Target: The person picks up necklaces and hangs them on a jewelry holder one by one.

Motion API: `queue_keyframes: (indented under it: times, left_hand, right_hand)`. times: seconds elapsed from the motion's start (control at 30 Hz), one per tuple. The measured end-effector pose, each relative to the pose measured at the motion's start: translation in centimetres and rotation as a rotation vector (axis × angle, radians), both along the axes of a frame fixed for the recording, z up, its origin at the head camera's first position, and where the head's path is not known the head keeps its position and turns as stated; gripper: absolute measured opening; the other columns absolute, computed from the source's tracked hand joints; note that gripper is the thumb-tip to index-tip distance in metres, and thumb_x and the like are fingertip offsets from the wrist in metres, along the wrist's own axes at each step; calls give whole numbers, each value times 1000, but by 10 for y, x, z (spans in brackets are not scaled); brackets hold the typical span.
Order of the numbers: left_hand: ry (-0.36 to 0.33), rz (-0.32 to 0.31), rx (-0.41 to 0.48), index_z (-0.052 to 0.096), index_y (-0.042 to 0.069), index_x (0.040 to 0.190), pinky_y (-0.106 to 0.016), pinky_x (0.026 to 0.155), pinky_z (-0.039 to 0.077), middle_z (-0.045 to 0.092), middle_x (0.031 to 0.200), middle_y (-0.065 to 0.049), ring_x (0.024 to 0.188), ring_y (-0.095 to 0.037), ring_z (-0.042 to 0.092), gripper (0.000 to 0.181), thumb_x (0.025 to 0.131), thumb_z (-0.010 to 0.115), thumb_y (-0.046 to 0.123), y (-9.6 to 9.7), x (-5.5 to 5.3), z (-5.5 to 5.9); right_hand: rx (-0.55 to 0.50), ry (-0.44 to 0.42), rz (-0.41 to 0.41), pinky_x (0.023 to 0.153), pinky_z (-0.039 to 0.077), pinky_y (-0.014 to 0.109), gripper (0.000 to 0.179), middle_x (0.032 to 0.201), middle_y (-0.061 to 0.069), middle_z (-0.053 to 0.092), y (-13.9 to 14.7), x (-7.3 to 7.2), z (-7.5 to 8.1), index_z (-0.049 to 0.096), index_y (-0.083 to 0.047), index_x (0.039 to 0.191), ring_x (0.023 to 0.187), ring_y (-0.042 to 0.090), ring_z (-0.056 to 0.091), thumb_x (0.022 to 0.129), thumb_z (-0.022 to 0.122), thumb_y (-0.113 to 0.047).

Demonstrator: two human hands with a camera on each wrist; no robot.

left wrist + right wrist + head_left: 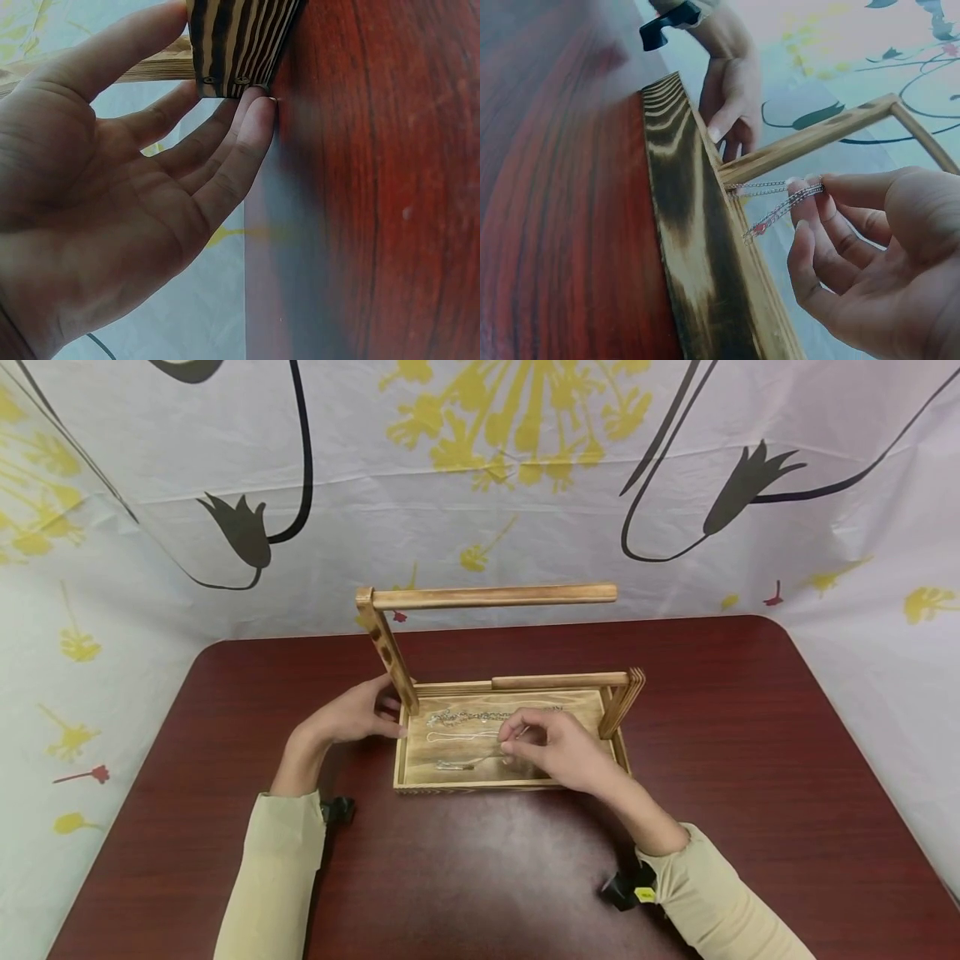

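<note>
A shallow wooden tray (427,790) with a tall hinged frame (495,597) stands on the table. My left hand (356,714) holds its left end, the thumb at the rim and the fingers round the far corner, as the striped end wall (232,45) in the left wrist view shows. Over the tray's right half, my right hand (566,747) pinches a doubled silver chain (776,215) between thumb and fingertips. Something reddish hangs at its lower end. Inside lie a beaded chain (453,718) at the back and a thin pale chain (453,737), partly hidden by my right hand.
A lower wooden bar (562,680) runs along the tray's back to a slatted bundle (626,697) at the right. The dark red table (480,877) spreads around it. A printed white curtain (337,552) hangs behind the table's far edge.
</note>
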State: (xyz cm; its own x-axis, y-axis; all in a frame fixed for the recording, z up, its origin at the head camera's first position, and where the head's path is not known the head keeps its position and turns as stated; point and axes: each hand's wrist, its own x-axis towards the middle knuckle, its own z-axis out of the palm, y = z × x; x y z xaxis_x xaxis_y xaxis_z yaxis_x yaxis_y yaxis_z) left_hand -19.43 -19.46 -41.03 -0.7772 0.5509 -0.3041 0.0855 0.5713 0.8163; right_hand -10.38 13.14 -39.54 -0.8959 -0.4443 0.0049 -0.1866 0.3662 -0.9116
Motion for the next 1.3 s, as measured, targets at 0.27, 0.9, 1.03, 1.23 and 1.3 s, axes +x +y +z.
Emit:
queue_keyframes:
  times: [0.27,0.9,1.03,1.23,1.3]
  left_hand:
    - [3,0,3,37,3,148,-44,94,50,55,131,-23,118,-37,58,75,86,78,6,0,0,-1]
    - [11,8,7,35,1,149,-46,94,50,53,133,-26,117,-39,58,77,86,78,5,-1,1,-1]
    - [13,7,12,35,0,149,-45,93,51,53,133,-26,117,-38,58,76,86,78,5,0,1,-1]
    - [8,-6,29,36,1,148,-45,93,50,55,131,-24,118,-38,58,75,86,78,4,-1,0,-2]
    - [8,-12,34,37,1,148,-45,93,51,55,131,-24,118,-38,58,74,86,77,4,-1,1,-2]
  right_hand:
    - [-126,-79,-6,72,56,43,6,88,8,71,1,1,5,71,-6,97,81,28,68,92,72,-9]
    - [-311,-174,-70,72,57,33,11,96,22,70,0,7,18,71,-1,100,83,22,70,91,72,-7]
    - [-308,-194,-71,75,56,34,14,101,24,69,2,8,22,71,-2,103,89,29,69,91,73,-9]
    - [-311,-213,-104,78,57,40,17,99,11,72,6,9,28,71,-2,106,88,23,70,90,74,-10]
    - [-317,-208,-109,77,57,38,16,98,11,73,7,9,30,71,-2,105,86,21,69,90,74,-9]
